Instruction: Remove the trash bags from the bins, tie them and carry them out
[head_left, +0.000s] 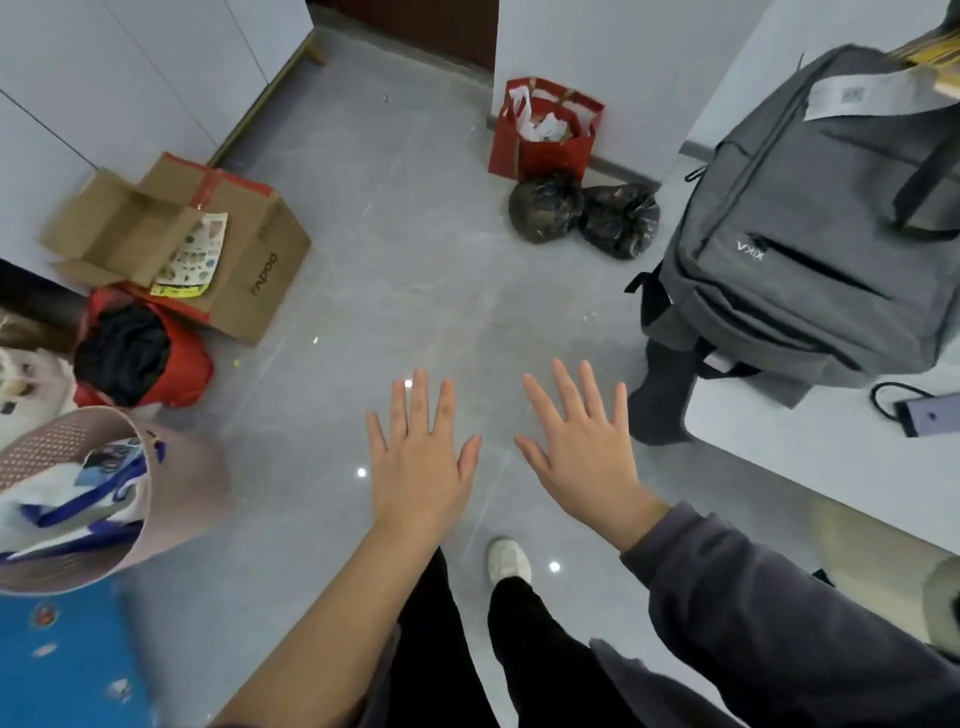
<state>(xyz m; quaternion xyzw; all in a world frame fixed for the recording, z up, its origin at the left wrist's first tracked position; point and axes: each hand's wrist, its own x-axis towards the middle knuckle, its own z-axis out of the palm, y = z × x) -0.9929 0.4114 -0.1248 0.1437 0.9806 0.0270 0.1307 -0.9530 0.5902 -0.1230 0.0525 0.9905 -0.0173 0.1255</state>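
My left hand (421, 457) and my right hand (582, 447) are held out flat over the grey floor, palms down, fingers spread, holding nothing. Two tied black trash bags (545, 208) (621, 221) lie side by side on the floor ahead, against the white wall corner. A pink perforated bin (176, 467) stands at the lower left, with a white and blue bag (78, 499) inside it. A red bag (182, 364) with black contents sits on the floor beyond that bin.
A red paper gift bag (545, 135) with white scraps stands behind the black bags. An open cardboard box (208, 244) lies at the left. A grey backpack (810, 234) rests on a white table (831, 452) at the right. My white shoe (509, 558) is below.
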